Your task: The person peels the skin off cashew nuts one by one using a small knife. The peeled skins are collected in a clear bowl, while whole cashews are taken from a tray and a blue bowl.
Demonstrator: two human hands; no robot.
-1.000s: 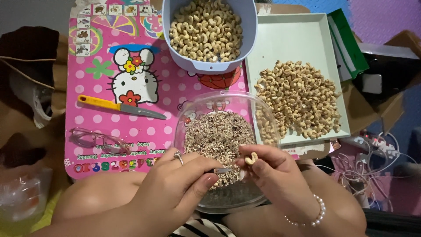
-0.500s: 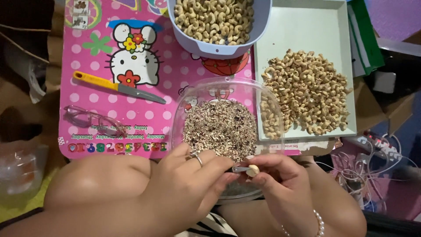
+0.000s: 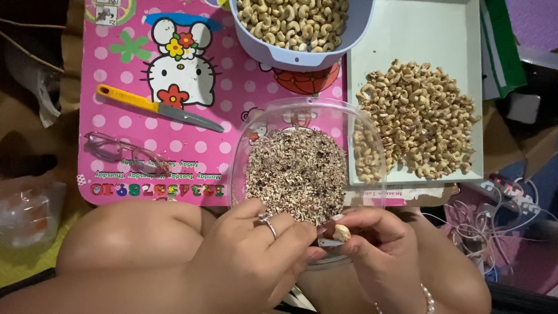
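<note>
My right hand [image 3: 381, 247], a pearl bracelet at its wrist, pinches a pale cashew nut [image 3: 342, 233] over the near rim of a clear plastic bowl [image 3: 243, 148]. My left hand [image 3: 256, 259], with a ring on one finger, is closed around a small metal blade [image 3: 329, 242] whose tip touches the nut. The clear bowl holds a heap of brown skin flakes [image 3: 296, 171]. Both hands meet just above my lap.
A grey-blue bowl [image 3: 290, 58] full of cashews stands at the top. A pale tray [image 3: 418, 35] on the right carries a pile of cashews [image 3: 418, 116]. A yellow-handled knife [image 3: 157, 107] and glasses [image 3: 122, 152] lie on the pink cartoon mat [image 3: 116, 75]. Cables lie at the right.
The view has shifted so the bowls and tray sit higher in frame. My hands stay together at the clear bowl's near rim, working the nut with the blade.
</note>
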